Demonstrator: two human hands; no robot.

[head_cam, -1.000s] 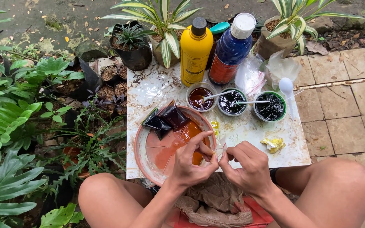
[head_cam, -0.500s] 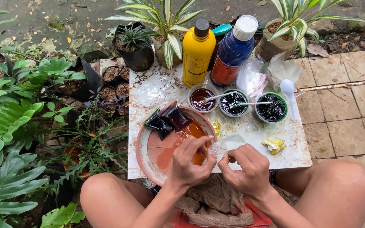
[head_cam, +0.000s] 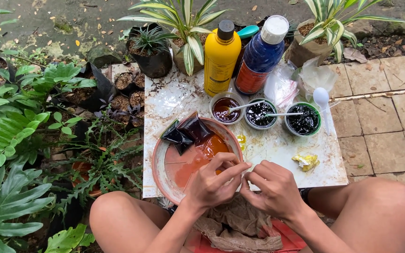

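Observation:
My left hand (head_cam: 212, 185) and my right hand (head_cam: 275, 189) meet fingertip to fingertip over the near rim of a terracotta dish (head_cam: 161, 174). Together they pinch something small that the fingers hide. The dish holds orange liquid and three small dark filled plastic bags (head_cam: 183, 132) at its far side. It sits on a white marbled board (head_cam: 277, 150) in front of my bare knees.
Three small bowls of dark liquid (head_cam: 258, 114) with spoons stand behind the dish. Further back stand a yellow bottle (head_cam: 221, 58), a blue bottle (head_cam: 261, 58) and clear plastic bags (head_cam: 301, 82). A yellow scrap (head_cam: 306, 162) lies at right. Potted plants crowd the left; paving lies right.
Both hands stay together at the dish's near rim; the fingers shifted slightly while working the small hidden item. Nothing else moved.

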